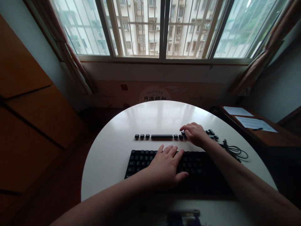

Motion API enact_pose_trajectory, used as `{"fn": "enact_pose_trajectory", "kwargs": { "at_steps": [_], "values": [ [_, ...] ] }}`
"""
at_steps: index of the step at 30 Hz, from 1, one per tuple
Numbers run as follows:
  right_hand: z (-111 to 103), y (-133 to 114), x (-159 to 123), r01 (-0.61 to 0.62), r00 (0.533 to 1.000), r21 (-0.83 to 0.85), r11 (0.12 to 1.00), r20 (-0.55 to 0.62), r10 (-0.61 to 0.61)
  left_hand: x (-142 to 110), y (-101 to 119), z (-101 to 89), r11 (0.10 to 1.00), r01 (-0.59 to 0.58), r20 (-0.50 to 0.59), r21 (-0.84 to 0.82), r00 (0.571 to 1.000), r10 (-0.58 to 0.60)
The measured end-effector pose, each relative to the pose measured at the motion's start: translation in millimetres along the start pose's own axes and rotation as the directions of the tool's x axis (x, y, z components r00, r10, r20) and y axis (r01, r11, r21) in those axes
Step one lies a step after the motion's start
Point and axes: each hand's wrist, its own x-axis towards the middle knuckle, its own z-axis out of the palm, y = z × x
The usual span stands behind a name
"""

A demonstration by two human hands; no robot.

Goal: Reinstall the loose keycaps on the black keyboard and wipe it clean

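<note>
A black keyboard (138, 163) lies on the round white table. Across its upper middle rests my left hand (164, 166), palm down, fingers spread, holding nothing. Past the keyboard's far edge runs a row of loose black keycaps (142, 136), with a long spacebar keycap (161, 136) among them. My right hand (194, 134) is at the right part of this row, its fingers bent and closed around a small dark keycap (183, 133) that is mostly hidden. More loose keycaps (211, 132) show just right of that hand. My right forearm covers the keyboard's right side.
A coiled black cable (235, 151) lies at the table's right. Near the front edge is a blurred dark object with a metallic part (195, 212). The white table (103, 163) has a curved edge. Papers (255, 123) and a pen lie on a brown desk at right.
</note>
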Motion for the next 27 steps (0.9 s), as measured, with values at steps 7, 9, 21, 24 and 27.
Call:
{"fn": "enact_pose_trajectory", "kwargs": {
  "at_steps": [7,9,21,24,27],
  "values": [
    [1.1,-0.9,1.1,-0.007,1.0,0.012,1.0,0.018,0.007,0.1,1.0,-3.7,1.0,0.015,0.019,0.011,1.0,-0.015],
    [0.8,-0.7,1.5,-0.004,1.0,0.019,1.0,0.015,0.004,0.0,1.2,-4.3,1.0,0.014,0.029,0.007,0.999,-0.014],
    [-2.3,-2.0,1.1,0.006,0.998,-0.036,0.999,0.062,-0.003,-0.4,0.3,-3.7,1.0,0.01,0.017,-0.002,1.0,-0.01],
    [-0.7,-2.3,1.6,0.005,0.997,-0.048,0.999,0.074,-0.001,0.2,0.8,-4.6,1.0,0.01,0.022,-0.009,1.0,-0.009],
    [1.4,-2.8,2.0,0.007,0.997,-0.058,0.998,0.079,-0.002,0.4,1.3,-5.2,1.0,0.011,0.03,-0.012,1.0,-0.011]
  ]
}}
